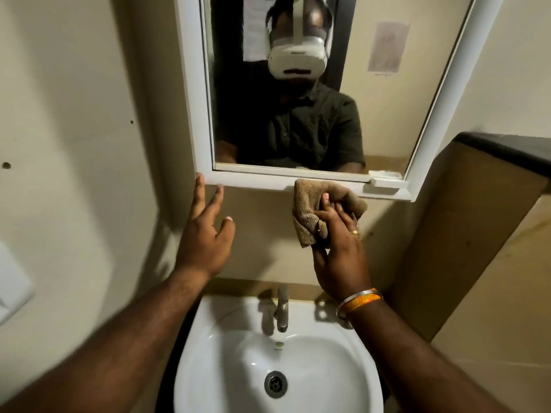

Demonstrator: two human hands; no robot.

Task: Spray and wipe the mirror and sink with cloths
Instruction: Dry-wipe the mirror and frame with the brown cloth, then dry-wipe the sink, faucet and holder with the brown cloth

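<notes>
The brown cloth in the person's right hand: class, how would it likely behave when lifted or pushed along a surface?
The brown cloth is probably floppy: it bunches and folds in the right hand. Its looped, towel-like pile suggests it would drag, not slide. It seems light, held by fingers alone.

The light is dim and warm, and it gives the walls a yellowish tone. The two raised arms cast soft, wide shadows on the wall (89, 114) to the left and under the mirror (298, 84). The glass looks dark, with faint streaks near its left edge. The white sink (208, 338) is the brightest part and has small shiny spots. The wide lens bends the mirror frame outward. The left hand (205, 234) is slightly blurred, and the forearms at the bottom corners are soft.
</notes>
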